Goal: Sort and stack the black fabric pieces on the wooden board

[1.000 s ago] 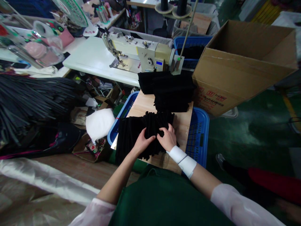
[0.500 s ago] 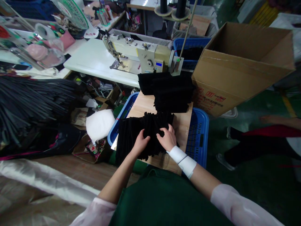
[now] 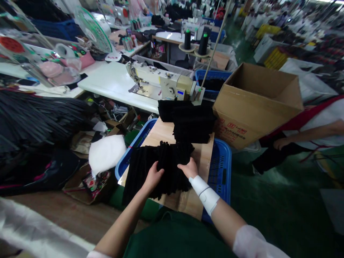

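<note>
A row of folded black fabric pieces (image 3: pixel 169 163) lies on a wooden board (image 3: pixel 188 206) laid over a blue plastic basket (image 3: pixel 227 172). My left hand (image 3: pixel 153 178) grips the row near its middle, thumb on top and the other fingers sunk into the dark cloth. At the right end, my right hand (image 3: pixel 190 169) is closed round the pieces, its fingertips partly hidden. A white band (image 3: pixel 205 193) wraps my right wrist. Just beyond my hands, stacked black fabric (image 3: pixel 190 122) sits at the board's far end.
Behind the board stands a sewing machine (image 3: pixel 166 80) on a white table (image 3: pixel 104 84). An open cardboard box (image 3: pixel 242 114) is to the right, with a person (image 3: pixel 311 125) beside it. Long dark strips (image 3: pixel 40 118) and a white cloth bundle (image 3: pixel 106 153) lie left.
The view has tilted up, showing more of the workshop. My right hand has shifted slightly on the black fabric pieces. The person at right has moved up close behind the box.
</note>
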A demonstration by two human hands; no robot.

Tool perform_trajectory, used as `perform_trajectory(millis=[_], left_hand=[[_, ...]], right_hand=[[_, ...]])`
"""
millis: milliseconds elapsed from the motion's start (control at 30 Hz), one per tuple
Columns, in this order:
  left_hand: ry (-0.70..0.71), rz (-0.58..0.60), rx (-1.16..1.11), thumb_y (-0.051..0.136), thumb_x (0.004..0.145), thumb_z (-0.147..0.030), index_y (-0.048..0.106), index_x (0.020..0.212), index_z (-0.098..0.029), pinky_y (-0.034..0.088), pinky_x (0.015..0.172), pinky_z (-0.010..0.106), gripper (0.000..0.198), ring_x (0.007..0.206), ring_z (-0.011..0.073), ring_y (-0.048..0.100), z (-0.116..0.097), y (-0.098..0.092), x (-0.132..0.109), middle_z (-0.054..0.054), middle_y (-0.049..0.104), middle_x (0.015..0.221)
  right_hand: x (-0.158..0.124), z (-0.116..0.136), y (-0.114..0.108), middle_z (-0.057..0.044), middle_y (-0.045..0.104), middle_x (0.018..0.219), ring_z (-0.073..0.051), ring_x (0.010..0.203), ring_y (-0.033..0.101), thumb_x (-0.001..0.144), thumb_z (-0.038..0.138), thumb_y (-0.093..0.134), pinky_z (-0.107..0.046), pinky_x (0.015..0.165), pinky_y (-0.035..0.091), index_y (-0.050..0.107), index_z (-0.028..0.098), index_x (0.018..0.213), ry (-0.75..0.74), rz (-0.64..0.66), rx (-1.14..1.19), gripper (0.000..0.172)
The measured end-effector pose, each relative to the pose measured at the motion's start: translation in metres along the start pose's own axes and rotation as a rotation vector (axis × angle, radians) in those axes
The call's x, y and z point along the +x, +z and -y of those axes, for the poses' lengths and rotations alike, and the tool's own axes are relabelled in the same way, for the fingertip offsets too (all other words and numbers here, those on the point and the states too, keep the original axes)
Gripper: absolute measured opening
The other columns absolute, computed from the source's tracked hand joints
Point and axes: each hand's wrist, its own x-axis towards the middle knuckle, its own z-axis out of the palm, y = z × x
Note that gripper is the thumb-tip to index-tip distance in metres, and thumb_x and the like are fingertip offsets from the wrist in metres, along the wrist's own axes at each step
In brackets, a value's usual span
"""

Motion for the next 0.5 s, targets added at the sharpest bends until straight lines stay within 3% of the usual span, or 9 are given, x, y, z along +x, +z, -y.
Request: perform_trajectory(millis=[67,167,367,433,500], left_hand=[[-0.01,-0.021,0.01,0.057,0.075,-0.013,0.054,0.126,-0.01,0.045,0.105,0.04,0.051,0.118,0.0267,0.06,0.001,-0.005,0.002,0.014,0.066,0.121],[-0.029,-0.044,0.023,0.055,0.076,-0.015,0.054,0.124,-0.009,0.046,0.103,0.04,0.048,0.113,0.0269,0.063,0.004,-0.01,0.004,0.014,0.067,0.119],[-0.033,-0.083,0.0,0.055,0.073,-0.014,0.057,0.12,-0.008,0.045,0.104,0.037,0.047,0.115,0.0267,0.062,0.01,-0.008,0.006,0.014,0.068,0.118],[-0.057,-0.082,-0.017,0.056,0.073,-0.014,0.056,0.122,-0.01,0.046,0.102,0.036,0.049,0.114,0.0263,0.063,0.009,-0.008,0.005,0.014,0.068,0.119],[-0.077,-0.09,-0.022,0.056,0.073,-0.016,0.056,0.123,-0.011,0.047,0.101,0.036,0.051,0.113,0.0262,0.063,0.009,-0.008,0.003,0.013,0.067,0.122]], right_hand=[[0.005,-0.004,-0.011,-0.012,0.073,0.095,-0.029,0.09,0.07,0.056,0.023,0.076,-0.038,0.083,0.055,0.063,0.015,0.095,0.04,-0.003,0.099,0.042],[0.008,-0.018,-0.034,-0.008,0.075,0.091,-0.028,0.088,0.071,0.051,0.024,0.08,-0.037,0.081,0.056,0.063,0.018,0.09,0.081,-0.007,0.307,0.043],[0.004,-0.038,-0.098,-0.009,0.075,0.1,-0.03,0.098,0.07,0.05,0.031,0.086,-0.04,0.089,0.056,0.065,0.015,0.11,0.173,0.108,0.66,0.065],[0.003,-0.035,-0.121,-0.01,0.074,0.105,-0.032,0.1,0.07,0.055,0.035,0.085,-0.044,0.09,0.056,0.063,0.015,0.117,0.196,0.148,0.758,0.069],[0.005,-0.024,-0.144,-0.011,0.073,0.108,-0.032,0.101,0.069,0.057,0.039,0.084,-0.045,0.09,0.056,0.062,0.016,0.121,0.149,0.107,0.768,0.072]])
